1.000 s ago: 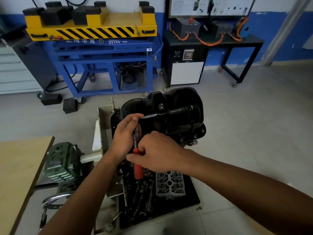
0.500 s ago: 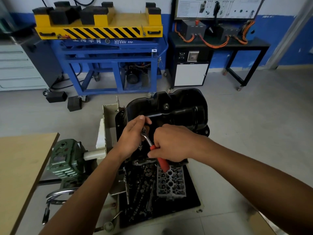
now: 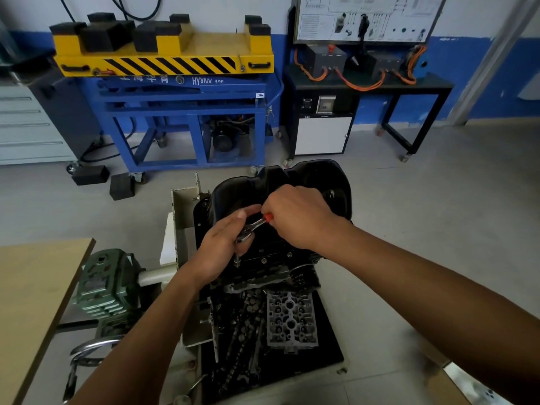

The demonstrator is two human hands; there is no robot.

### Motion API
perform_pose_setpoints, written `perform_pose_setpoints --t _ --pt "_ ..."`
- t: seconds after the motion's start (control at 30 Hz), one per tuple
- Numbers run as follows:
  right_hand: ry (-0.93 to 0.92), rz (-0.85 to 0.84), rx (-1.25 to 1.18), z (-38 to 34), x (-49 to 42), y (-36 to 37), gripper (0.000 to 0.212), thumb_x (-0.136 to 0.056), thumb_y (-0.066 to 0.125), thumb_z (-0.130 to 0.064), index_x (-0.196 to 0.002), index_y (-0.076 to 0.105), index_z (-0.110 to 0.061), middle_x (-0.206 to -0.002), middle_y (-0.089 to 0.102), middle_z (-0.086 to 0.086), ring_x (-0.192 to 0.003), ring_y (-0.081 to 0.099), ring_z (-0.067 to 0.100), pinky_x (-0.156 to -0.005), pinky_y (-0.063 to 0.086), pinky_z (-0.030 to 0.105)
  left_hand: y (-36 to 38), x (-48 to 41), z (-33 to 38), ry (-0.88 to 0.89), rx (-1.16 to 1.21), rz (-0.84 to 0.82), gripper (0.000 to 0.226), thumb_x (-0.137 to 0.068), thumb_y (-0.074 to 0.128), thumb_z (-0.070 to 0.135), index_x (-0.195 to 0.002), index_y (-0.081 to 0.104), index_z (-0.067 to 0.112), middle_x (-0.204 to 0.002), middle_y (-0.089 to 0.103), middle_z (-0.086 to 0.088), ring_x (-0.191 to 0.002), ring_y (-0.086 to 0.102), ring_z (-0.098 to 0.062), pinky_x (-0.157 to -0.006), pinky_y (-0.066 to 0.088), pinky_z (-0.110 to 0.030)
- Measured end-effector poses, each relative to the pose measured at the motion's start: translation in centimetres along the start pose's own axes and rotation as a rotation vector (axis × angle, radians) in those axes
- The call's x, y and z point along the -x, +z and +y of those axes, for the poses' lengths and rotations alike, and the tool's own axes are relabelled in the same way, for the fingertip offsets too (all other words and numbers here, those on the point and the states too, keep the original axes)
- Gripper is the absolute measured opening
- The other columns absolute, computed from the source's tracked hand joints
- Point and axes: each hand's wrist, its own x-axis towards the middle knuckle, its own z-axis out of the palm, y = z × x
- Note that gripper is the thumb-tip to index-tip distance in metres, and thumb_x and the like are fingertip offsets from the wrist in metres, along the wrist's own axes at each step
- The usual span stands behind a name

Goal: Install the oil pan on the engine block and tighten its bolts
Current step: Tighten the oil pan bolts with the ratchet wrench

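The black oil pan [image 3: 315,182] sits upside down on the engine block [image 3: 263,264], which is mounted on a stand. My right hand [image 3: 295,217] grips the red handle of a ratchet wrench [image 3: 253,226], which points up and to the right. My left hand [image 3: 225,244] holds the ratchet's head, its fingers curled around the head and the socket extension [image 3: 237,260]. The extension stands upright on a bolt at the pan's near left flange. The bolt itself is hidden under the socket.
A black tray [image 3: 330,355] below the block holds a cylinder head [image 3: 290,323] and camshafts. A green gearbox [image 3: 102,285] and a wooden tabletop [image 3: 32,293] lie left. A blue and yellow lift cart [image 3: 175,92] and a black bench [image 3: 380,89] stand behind.
My right hand has swung the red ratchet handle from pointing down toward me up and round to the right. My left hand stays on the ratchet head.
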Motion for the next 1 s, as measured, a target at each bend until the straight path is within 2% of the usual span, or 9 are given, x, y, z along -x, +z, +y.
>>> perform_pose_setpoints --t 0.13,0.23,0.33,0.5,0.57,0.7,0.83,0.93,1.0 --pt "-0.035 0.024 -0.040 0.1 0.3 0.5 0.013 -0.096 0.056 -0.022 -0.085 0.061 -0.018 -0.086 0.059 0.002 -0.076 0.060 0.024 -0.060 0.046 0.034 -0.6 0.0 0.0 -0.017 0.090 -0.046 0.053 -0.102 0.033 0.046 -0.140 0.056 0.016 -0.053 0.032 0.005 -0.051 0.027 -0.014 -0.055 0.031 -0.026" --pt "-0.029 0.009 -0.143 0.0 0.8 0.5 0.029 -0.095 0.060 -0.038 -0.073 0.051 -0.021 -0.069 0.051 -0.004 -0.065 0.056 0.021 -0.057 0.044 0.032 -0.2 0.1 0.3 0.011 0.085 0.100 0.044 -0.097 0.045 0.049 -0.123 0.069 0.023 -0.058 0.043 0.001 -0.055 0.039 -0.014 -0.058 0.037 -0.025" --pt "-0.042 -0.042 -0.267 -1.1 1.3 0.7 0.050 -0.088 0.066 -0.051 -0.052 0.046 -0.022 -0.046 0.045 -0.007 -0.047 0.048 0.008 -0.050 0.037 0.027 0.8 -0.1 0.6 0.025 0.082 0.250 0.022 -0.097 0.057 0.033 -0.110 0.071 0.023 -0.085 0.055 -0.013 -0.081 0.051 -0.026 -0.076 0.043 -0.041" --pt "-0.078 -0.090 -0.476 -4.0 2.0 2.4 0.056 -0.095 0.060 -0.040 -0.044 0.044 -0.023 -0.039 0.048 -0.020 -0.053 0.051 -0.014 -0.046 0.026 0.023 1.0 -0.2 0.9 0.051 0.041 0.261 0.019 -0.103 0.050 0.011 -0.110 0.067 0.014 -0.083 0.053 -0.020 -0.078 0.045 -0.032 -0.069 0.035 -0.043" --pt "-0.082 -0.099 -0.530 -4.1 1.9 2.4 0.056 -0.095 0.060 -0.039 -0.045 0.045 -0.022 -0.041 0.048 -0.025 -0.052 0.052 -0.011 -0.046 0.026 0.023 0.5 -0.1 1.0 0.060 0.016 0.233 0.021 -0.104 0.048 0.011 -0.110 0.068 0.012 -0.081 0.053 -0.021 -0.076 0.044 -0.032 -0.067 0.034 -0.042" --pt "-0.069 -0.145 -0.527 -2.9 1.4 1.6 0.056 -0.090 0.068 -0.046 -0.044 0.046 -0.022 -0.037 0.047 -0.019 -0.045 0.051 -0.005 -0.046 0.025 0.020 0.2 -0.1 0.9 0.033 0.050 0.245 0.027 -0.107 0.041 0.015 -0.111 0.068 0.015 -0.079 0.048 -0.017 -0.073 0.040 -0.029 -0.063 0.034 -0.035" --pt "-0.029 -0.282 -0.411 -1.6 0.8 0.7 0.049 -0.083 0.075 -0.050 -0.049 0.055 -0.020 -0.038 0.049 -0.013 -0.044 0.051 -0.001 -0.050 0.037 0.025 0.5 -0.2 0.7 -0.021 0.107 0.161 0.029 -0.101 0.046 0.023 -0.115 0.070 0.020 -0.092 0.057 -0.022 -0.082 0.050 -0.031 -0.076 0.039 -0.044" --pt "-0.013 -0.303 -0.284 -0.7 0.8 0.2 0.035 -0.083 0.075 -0.045 -0.061 0.063 -0.022 -0.055 0.054 -0.011 -0.060 0.054 0.005 -0.066 0.052 0.033 0.5 -0.3 0.8 -0.062 0.082 0.063 0.033 -0.091 0.049 0.031 -0.114 0.073 0.027 -0.073 0.053 -0.015 -0.062 0.047 -0.024 -0.058 0.037 -0.032" --pt "-0.005 -0.226 -0.218 -0.1 0.9 0.1 0.024 -0.086 0.073 -0.042 -0.073 0.070 -0.022 -0.067 0.057 -0.008 -0.073 0.059 0.013 -0.070 0.053 0.035 0.2 -0.2 0.7 -0.075 0.077 0.020 0.032 -0.092 0.049 0.032 -0.112 0.074 0.031 -0.062 0.050 -0.004 -0.052 0.043 -0.012 -0.051 0.034 -0.025"
